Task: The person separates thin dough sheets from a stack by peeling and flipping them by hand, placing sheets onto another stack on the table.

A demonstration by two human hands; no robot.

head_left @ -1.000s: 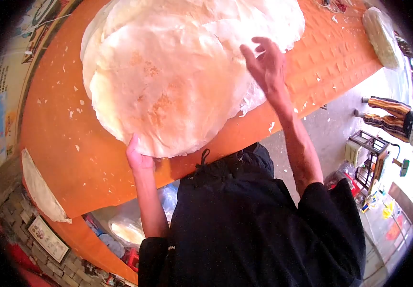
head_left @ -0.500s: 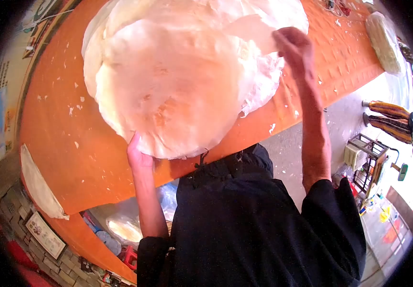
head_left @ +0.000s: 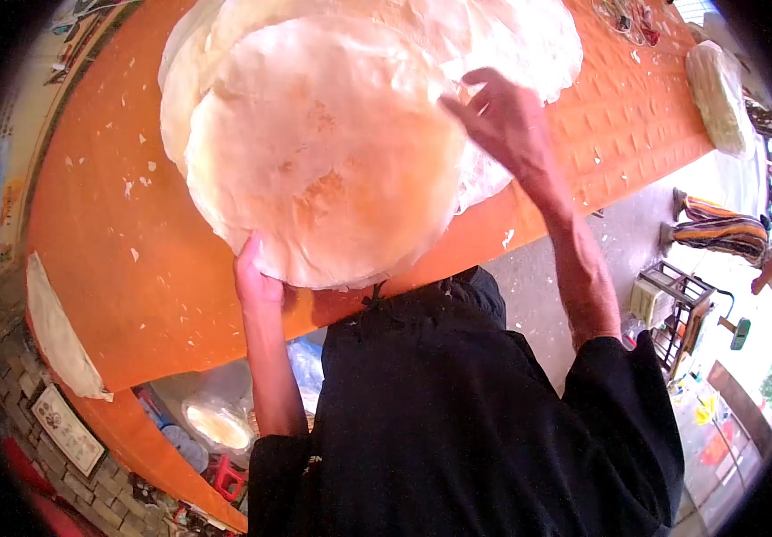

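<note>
Round sheet, one, thin, pale with browned patches; on a stack at the table's near edge, left hand gripping its rim

Left hand: at the sheet's near rim, closed on it, thumb laid on top, the other fingers mostly hidden. Forearm runs almost straight up from a black sleeve.

Right hand: above the sheet's right side, palm turned down, thumb and forefinger parted and pointing left, the rest curled. Open; slightly blurred, so contact between fingertips and sheet cannot be told. Forearm bare, slanting up and to the left, elbow out to the side.

Stack: more pale sheets, beneath and beyond the held one, edges uneven and wrinkled at right.

Table: orange covering, smooth at left, rows of raised bumps at right, pale flakes scattered over it. Far right end: one wrapped bundle, pale. Left corner: one whitish cloth.

Below the table: one clear plastic bag with pale contents; one red stool, partly seen.

Room: grey floor at right; brick paving at lower left; one metal frame; another person in striped trousers, standing well apart.
</note>
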